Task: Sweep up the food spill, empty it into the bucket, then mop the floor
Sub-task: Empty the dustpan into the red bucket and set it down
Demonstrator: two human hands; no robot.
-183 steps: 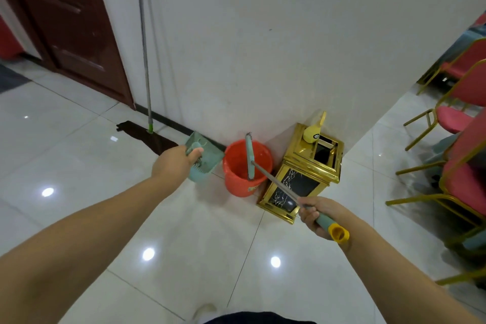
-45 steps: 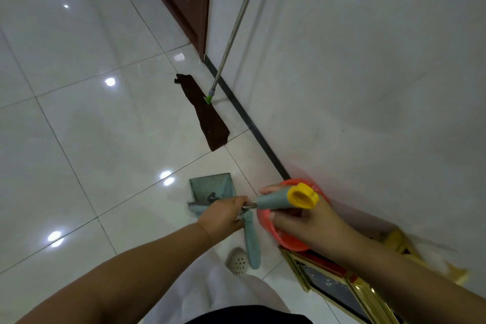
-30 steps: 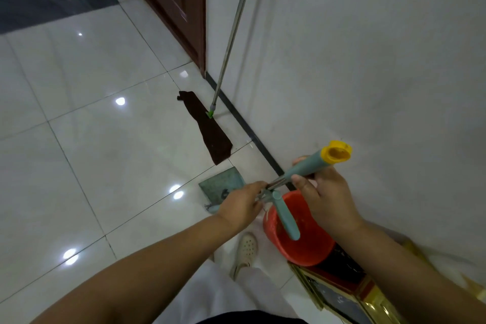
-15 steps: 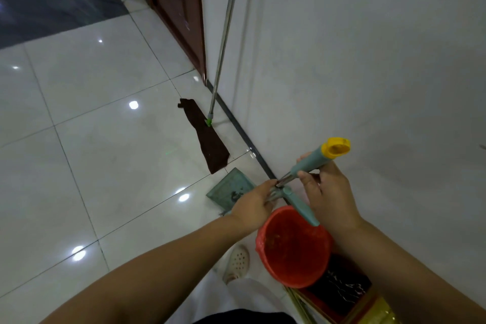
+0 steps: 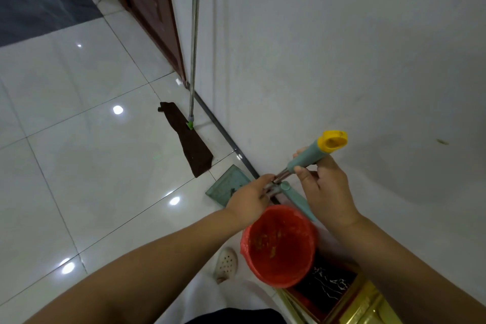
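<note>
Both hands at lower centre of frame, above red bucket [image 5: 280,244] holding swept food. Left hand [image 5: 248,198] closed on metal shaft; right hand [image 5: 327,192] closed on broom handle [image 5: 306,158]. Dustpan [image 5: 227,187] just left of grip. Mop [image 5: 194,42] upper centre, near-upright against wall, nearer left hand.

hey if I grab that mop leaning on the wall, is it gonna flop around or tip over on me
The mop will probably feel light: its pole looks like a thin metal tube. The pole should stay stiff, but the dark cloth head lies flat and limp on the floor, so it will likely dangle. Propped only against the wall, it could slide sideways if nudged.
</note>
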